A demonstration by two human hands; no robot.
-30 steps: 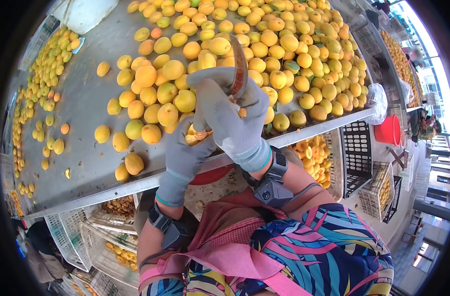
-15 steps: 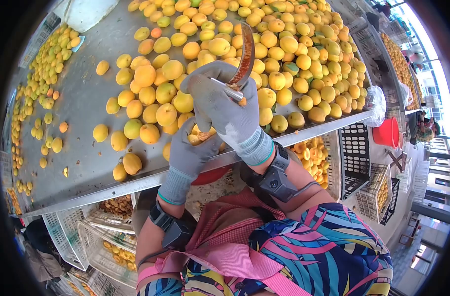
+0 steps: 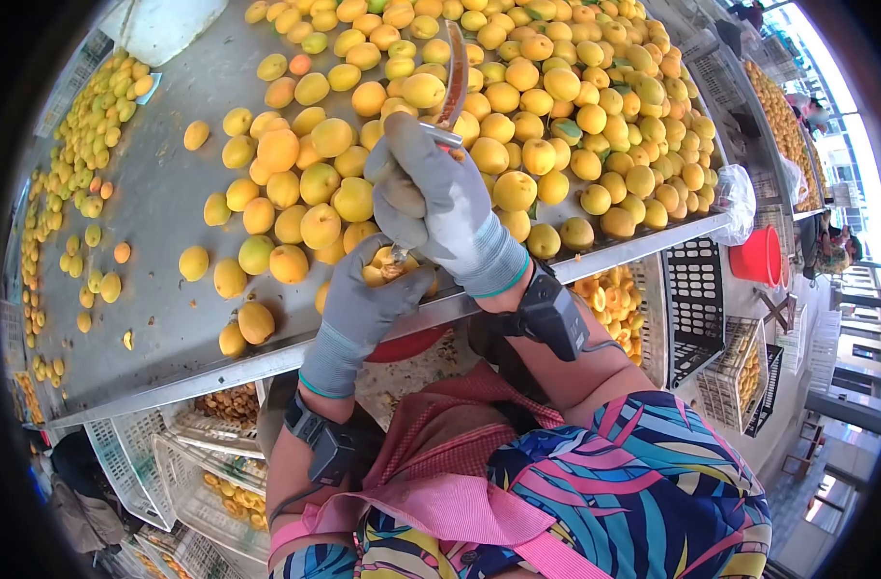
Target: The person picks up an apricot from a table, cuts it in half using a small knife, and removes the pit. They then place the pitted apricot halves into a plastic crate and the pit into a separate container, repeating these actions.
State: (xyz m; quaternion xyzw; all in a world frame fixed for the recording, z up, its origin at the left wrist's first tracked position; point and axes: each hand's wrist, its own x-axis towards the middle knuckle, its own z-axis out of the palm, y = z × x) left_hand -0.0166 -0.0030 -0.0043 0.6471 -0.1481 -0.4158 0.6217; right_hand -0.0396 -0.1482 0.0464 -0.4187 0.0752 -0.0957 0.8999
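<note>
Both my hands wear grey knit gloves and meet above the near edge of the metal table (image 3: 170,318). My left hand (image 3: 371,299) is closed around an apricot (image 3: 375,274), whose cut flesh and brownish middle face up. My right hand (image 3: 435,198) grips a curved knife (image 3: 456,79) by its metal handle, with the blade pointing up and away from me. The lower end of the tool is right at the cut apricot, partly hidden by my fingers. Loose whole apricots (image 3: 320,227) lie just beyond my hands.
A large heap of apricots (image 3: 595,116) covers the table's far right, and greener ones (image 3: 102,116) lie along the left. Below the edge stand crates of halved apricots (image 3: 609,299) and brown pits (image 3: 233,400). A red bucket (image 3: 757,259) stands at right.
My right hand has turned and lowered toward the apricot, and the knife blade has swung left and is now seen more edge-on. The apricot's brownish middle shows more clearly.
</note>
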